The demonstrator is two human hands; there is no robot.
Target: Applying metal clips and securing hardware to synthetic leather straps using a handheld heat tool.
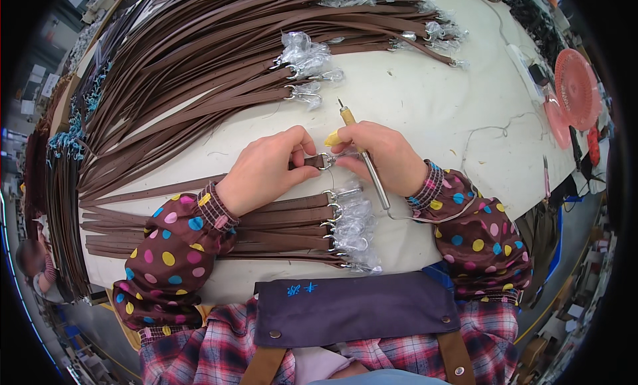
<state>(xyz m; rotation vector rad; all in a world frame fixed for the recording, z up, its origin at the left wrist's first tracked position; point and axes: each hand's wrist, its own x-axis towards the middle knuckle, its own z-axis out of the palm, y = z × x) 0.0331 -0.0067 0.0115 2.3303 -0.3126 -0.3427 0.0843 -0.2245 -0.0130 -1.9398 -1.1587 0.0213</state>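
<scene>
My left hand (266, 169) pinches a brown strap (307, 162) at its metal clasp (325, 160) while my right hand (382, 158) grips a yellow-handled tool (362, 152) over the table (425, 106).

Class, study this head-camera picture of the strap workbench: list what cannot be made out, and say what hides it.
- Strap end, head view: pinched under the left hand fingers.
- Tool grip: covered by the right hand; its tip's action is too small to read.
- Clasps: blurred by clear plastic wrap.
- Strap pile, far ends: cut off by the rim.
</scene>
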